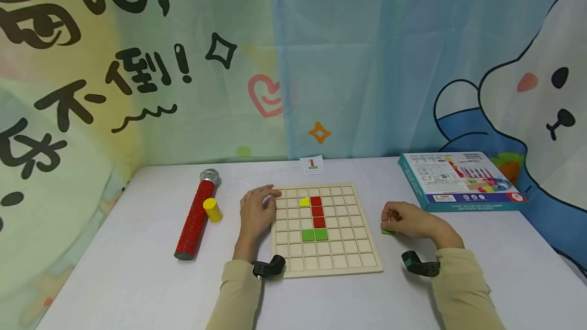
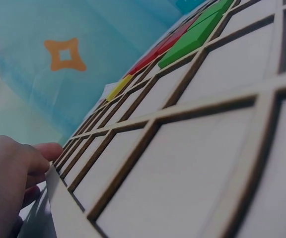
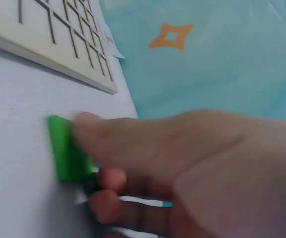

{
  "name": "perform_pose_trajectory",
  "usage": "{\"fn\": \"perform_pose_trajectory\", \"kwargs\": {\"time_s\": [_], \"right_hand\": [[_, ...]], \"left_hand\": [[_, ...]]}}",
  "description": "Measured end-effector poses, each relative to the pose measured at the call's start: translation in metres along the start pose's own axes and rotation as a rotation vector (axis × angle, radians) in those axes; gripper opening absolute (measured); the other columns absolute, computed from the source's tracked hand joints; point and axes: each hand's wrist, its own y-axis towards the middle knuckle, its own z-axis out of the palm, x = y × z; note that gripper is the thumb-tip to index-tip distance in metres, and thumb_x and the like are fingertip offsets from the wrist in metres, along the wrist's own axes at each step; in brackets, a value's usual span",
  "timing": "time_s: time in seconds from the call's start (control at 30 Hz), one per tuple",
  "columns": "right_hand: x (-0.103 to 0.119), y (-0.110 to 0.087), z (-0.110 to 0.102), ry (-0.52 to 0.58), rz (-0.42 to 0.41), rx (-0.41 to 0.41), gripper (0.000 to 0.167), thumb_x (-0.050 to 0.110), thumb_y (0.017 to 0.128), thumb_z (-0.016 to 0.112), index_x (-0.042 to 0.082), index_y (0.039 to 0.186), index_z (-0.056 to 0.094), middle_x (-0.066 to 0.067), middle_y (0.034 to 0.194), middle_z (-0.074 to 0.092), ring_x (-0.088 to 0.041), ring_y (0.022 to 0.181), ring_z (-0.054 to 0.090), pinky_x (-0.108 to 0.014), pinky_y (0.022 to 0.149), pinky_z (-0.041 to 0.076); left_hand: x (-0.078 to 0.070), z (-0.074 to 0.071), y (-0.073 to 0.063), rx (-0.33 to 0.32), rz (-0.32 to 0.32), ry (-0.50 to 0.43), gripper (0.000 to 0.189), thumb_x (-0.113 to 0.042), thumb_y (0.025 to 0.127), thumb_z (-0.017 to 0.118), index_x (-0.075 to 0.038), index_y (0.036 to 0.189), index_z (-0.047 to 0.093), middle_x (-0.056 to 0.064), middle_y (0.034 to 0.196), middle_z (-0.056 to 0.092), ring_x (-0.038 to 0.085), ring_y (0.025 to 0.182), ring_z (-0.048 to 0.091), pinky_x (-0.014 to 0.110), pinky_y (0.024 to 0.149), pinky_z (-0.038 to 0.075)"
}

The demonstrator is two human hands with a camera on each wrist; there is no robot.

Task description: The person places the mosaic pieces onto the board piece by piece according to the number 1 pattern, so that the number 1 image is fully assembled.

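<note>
A pale wooden grid board point(image 1: 342, 264) lies on the table. Three red tiles point(image 1: 317, 212) form a column on it, with a yellow tile point(image 1: 304, 202) left of the top one and two green tiles point(image 1: 314, 235) just below. My left hand point(image 1: 257, 213) rests at the board's upper left edge, fingertips touching the frame. To the right of the board, low over the table, my right hand point(image 1: 408, 220) pinches a green tile point(image 3: 63, 151) between thumb and fingers. Part of that tile is hidden behind the thumb in the right wrist view.
Left of the board lie a red microphone point(image 1: 196, 220) and a yellow cylinder point(image 1: 212, 210). A small printed card point(image 1: 312, 165) sits behind the board. At the back right is a teal game box point(image 1: 463, 182). A printed curtain point(image 1: 339, 65) hangs behind the table.
</note>
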Motion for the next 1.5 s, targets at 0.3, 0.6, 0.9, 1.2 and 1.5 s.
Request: {"fn": "perform_pose_trajectory", "kwargs": {"time_s": [0.3,0.6,0.9,1.2,1.5], "right_hand": [[0.004,-0.004,-0.004,0.043,0.036,0.01,0.032,0.016,0.077,0.076,0.005,0.1,0.057,-0.005,0.085,0.049,-0.019,0.081,0.045,-0.029,0.065,0.037],[-0.002,0.005,0.0,-0.027,0.007,-0.121,0.029,0.015,0.08,0.073,0.005,0.1,0.056,-0.007,0.093,0.056,-0.019,0.081,0.049,-0.028,0.065,0.044],[0.003,0.008,-0.001,-0.011,-0.057,-0.175,0.021,0.014,0.083,0.07,0.009,0.097,0.056,-0.005,0.089,0.059,-0.016,0.074,0.049,-0.024,0.059,0.042],[0.006,0.009,0.0,-0.036,-0.114,-0.218,0.009,0.012,0.091,0.06,0.009,0.099,0.061,-0.005,0.088,0.062,-0.015,0.075,0.051,-0.023,0.058,0.044],[0.012,0.01,0.001,-0.03,-0.153,-0.207,0.012,0.017,0.094,0.057,0.011,0.102,0.062,-0.003,0.093,0.064,-0.015,0.081,0.054,-0.024,0.066,0.046]], "left_hand": [[-0.001,-0.001,0.001,0.006,0.001,-0.009,0.018,-0.009,0.089,0.058,-0.014,0.095,0.074,0.007,0.119,0.067,0.029,0.116,0.055,0.051,0.108,0.029],[0.002,0.0,0.0,0.016,-0.007,-0.005,0.02,-0.009,0.089,0.057,-0.015,0.096,0.074,0.007,0.119,0.067,0.029,0.116,0.055,0.051,0.108,0.029],[0.002,0.001,0.001,0.02,-0.016,-0.012,0.02,-0.009,0.089,0.056,-0.014,0.096,0.074,0.007,0.12,0.066,0.029,0.117,0.054,0.05,0.109,0.027],[0.002,0.001,0.001,0.019,-0.019,-0.015,0.02,-0.009,0.089,0.056,-0.014,0.096,0.074,0.007,0.12,0.066,0.029,0.117,0.054,0.05,0.109,0.027],[0.002,0.001,0.001,0.022,-0.029,-0.007,0.02,-0.01,0.089,0.056,-0.015,0.096,0.074,0.006,0.121,0.066,0.028,0.117,0.054,0.049,0.11,0.027]]}}
